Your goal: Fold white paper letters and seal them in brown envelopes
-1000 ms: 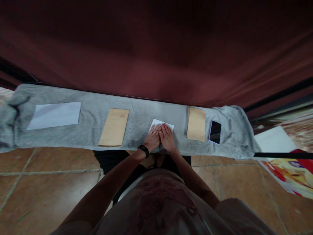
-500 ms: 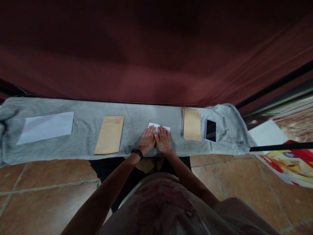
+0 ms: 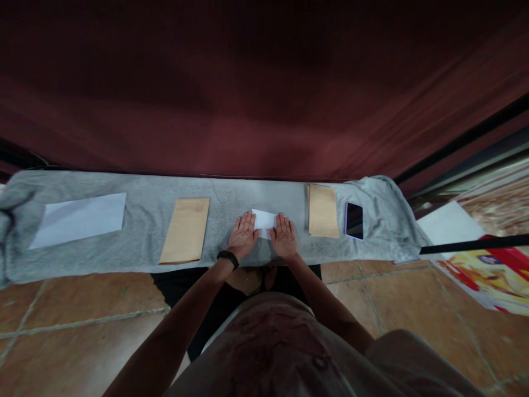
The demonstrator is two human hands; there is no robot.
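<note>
A folded white paper [image 3: 264,220] lies on a grey towel [image 3: 231,190] spread along the floor. My left hand [image 3: 243,236] lies flat on the paper's left part, fingers stretched out, a black band on its wrist. My right hand [image 3: 284,237] lies flat on the paper's right part, fingers out too. The two hands are a little apart, with the paper showing between them.
On the towel lie a brown envelope [image 3: 185,230] to the left, a white sheet [image 3: 79,219] at far left, another brown envelope [image 3: 323,210] and a dark phone [image 3: 354,220] to the right. A dark red curtain [image 3: 264,88] hangs behind. Printed sheets [image 3: 475,259] lie on the tiled floor at right.
My hands, pressed side by side on the paper a second ago, have slid apart to its left and right. The view has shifted slightly.
</note>
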